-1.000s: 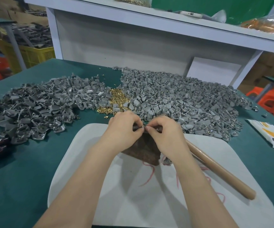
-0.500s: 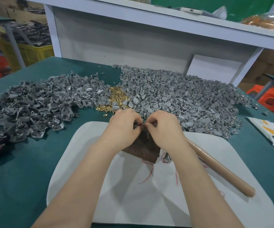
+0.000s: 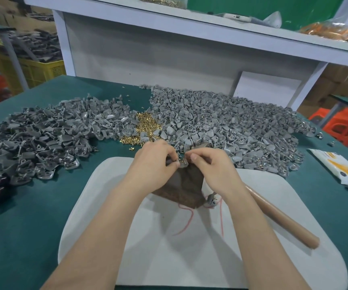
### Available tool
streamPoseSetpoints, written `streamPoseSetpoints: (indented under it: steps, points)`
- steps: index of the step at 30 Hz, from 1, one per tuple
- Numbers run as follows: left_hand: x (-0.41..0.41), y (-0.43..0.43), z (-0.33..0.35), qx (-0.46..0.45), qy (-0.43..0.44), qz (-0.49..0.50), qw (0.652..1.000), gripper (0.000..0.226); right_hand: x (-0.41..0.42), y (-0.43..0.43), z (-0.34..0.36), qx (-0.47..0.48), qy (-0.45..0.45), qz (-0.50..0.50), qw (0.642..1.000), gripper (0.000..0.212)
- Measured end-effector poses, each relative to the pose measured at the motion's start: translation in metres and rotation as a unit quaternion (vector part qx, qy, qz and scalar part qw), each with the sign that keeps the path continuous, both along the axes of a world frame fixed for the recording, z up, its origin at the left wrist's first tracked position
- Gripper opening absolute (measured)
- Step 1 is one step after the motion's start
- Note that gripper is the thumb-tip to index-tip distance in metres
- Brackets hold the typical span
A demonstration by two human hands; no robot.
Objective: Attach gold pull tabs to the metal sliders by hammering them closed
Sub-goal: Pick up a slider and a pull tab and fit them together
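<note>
Slider (image 3: 182, 164) sits pinched between left hand (image 3: 154, 162) and right hand (image 3: 213, 166).

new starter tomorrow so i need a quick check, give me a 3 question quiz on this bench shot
1. True or false: the right hand grips the hammer handle.
2. Where does the gold pile lie? A) between the left grey heap and the right grey heap B) on the white mat C) under the hammer handle
3. Fill in: the left hand and right hand pinch a small grey piece over the brown ____.

Key: 1 false; 2 A; 3 block.
</note>
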State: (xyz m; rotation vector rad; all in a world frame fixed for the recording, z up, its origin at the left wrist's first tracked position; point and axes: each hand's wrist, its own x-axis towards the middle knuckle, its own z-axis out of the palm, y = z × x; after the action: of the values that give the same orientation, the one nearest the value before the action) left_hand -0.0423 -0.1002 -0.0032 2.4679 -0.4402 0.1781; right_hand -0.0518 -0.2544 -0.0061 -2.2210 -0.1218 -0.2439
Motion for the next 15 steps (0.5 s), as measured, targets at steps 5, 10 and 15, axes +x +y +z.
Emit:
streamPoseSetpoints:
  steps: [5,10,15]
  points:
    - [0.000,-0.001,0.001,0.000,0.000,-0.005,1.000,0.012,0.000,0.008,-0.007,-0.015,-0.025,-0.019,0.999,0.017]
    - [-0.001,-0.001,0.000,-0.002,0.000,0.000,1.000,0.012,-0.003,0.015,-0.011,-0.062,-0.055,-0.049,0.995,0.010]
    - [-0.001,-0.002,0.000,-0.007,-0.001,-0.003,1.000,0.014,-0.005,0.019,-0.007,-0.092,-0.059,-0.060,0.992,0.007]
